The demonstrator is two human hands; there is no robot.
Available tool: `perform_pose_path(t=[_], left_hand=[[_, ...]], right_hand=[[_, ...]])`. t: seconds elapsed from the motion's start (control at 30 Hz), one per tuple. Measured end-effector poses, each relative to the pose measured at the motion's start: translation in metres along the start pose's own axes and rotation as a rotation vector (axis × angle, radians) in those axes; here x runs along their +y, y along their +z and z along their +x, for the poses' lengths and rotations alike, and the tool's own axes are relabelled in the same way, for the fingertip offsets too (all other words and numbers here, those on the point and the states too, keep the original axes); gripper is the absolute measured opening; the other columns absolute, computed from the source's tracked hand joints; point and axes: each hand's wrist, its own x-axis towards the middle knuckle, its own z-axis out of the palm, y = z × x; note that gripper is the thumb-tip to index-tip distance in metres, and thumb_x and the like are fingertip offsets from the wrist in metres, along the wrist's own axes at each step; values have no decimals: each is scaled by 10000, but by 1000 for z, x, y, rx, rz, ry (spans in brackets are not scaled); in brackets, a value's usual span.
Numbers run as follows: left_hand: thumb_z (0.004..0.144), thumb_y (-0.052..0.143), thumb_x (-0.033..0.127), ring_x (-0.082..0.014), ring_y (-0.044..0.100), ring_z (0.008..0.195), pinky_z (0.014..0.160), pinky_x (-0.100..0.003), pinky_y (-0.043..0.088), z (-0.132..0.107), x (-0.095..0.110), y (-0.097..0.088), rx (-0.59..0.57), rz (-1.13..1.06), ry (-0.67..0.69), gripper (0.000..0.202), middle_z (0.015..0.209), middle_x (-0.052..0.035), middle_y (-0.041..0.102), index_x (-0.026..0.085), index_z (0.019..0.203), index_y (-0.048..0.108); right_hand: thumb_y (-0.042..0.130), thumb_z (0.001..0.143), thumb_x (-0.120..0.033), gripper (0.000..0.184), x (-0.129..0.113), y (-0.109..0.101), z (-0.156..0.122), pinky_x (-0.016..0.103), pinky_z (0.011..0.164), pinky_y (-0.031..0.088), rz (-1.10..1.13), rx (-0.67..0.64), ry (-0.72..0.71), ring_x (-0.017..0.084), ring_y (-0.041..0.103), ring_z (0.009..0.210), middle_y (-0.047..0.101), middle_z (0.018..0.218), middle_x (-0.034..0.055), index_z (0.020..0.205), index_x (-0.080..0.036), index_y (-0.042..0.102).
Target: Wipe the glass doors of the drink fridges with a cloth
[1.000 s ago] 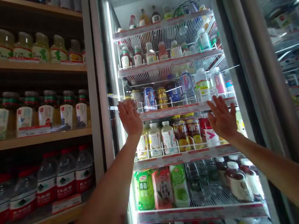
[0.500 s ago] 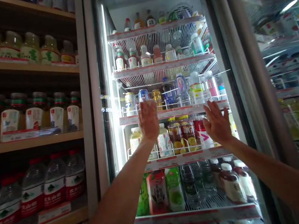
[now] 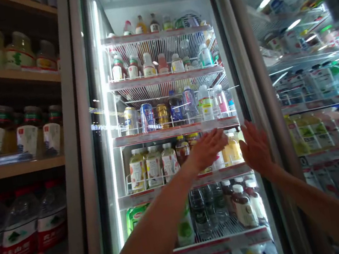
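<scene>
My left hand (image 3: 209, 148) is held out in front of a lit drinks fridge (image 3: 177, 132), fingers stretched to the right and nothing in it. It covers part of the row with white-capped juice bottles (image 3: 154, 166) and yellow-capped bottles (image 3: 181, 147). My right hand (image 3: 256, 147) is raised with fingers apart and empty, by the fridge's right metal frame (image 3: 248, 66). Whether either hand touches the glass I cannot tell. Reflections show on the glass. Just above the hands stand cans (image 3: 147, 116) and bottles on a wire shelf.
Wooden shelves (image 3: 17, 170) at the left hold jars (image 3: 18, 50) and red-capped water bottles (image 3: 21, 225). At the right another glass-fronted fridge (image 3: 321, 103) holds more drinks. Clear water bottles (image 3: 200, 213) and dark white-capped bottles (image 3: 244, 205) stand lower in the middle fridge.
My left hand has swung right, nearer my right hand. The right hand now lies by the frame instead of in front of the bottles. The view has shifted right.
</scene>
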Motion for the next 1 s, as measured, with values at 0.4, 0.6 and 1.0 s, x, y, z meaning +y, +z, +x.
perform_pose_path(t=[0.4, 0.6, 1.0], left_hand=[[888, 383, 143, -214, 356, 1324, 1072, -396, 339, 27, 38, 21, -30, 58, 118, 407, 1407, -69, 433, 188, 1283, 466], [878, 404, 166, -239, 308, 1347, 1087, -396, 305, 15, 60, 30, -43, 31, 117, 421, 1424, -106, 403, 140, 1295, 450], [851, 432, 145, -228, 250, 1373, 1114, -393, 271, -88, 33, 1, -65, 71, 210, 475, 1436, -70, 388, 183, 1323, 408]], right_hand=[[309, 917, -291, 537, 18, -18, -18, 518, 1070, 242, 28, 23, -26, 249, 301, 1347, 345, 1447, 128, 1442, -218, 221], [328, 912, -273, 555, 23, -23, -27, 511, 1085, 224, 1, -10, -14, 244, 293, 1352, 340, 1451, 127, 1448, -215, 199], [330, 917, -271, 580, -21, -15, -54, 483, 1102, 190, 98, -82, -127, 224, 258, 1368, 305, 1473, 97, 1461, -231, 133]])
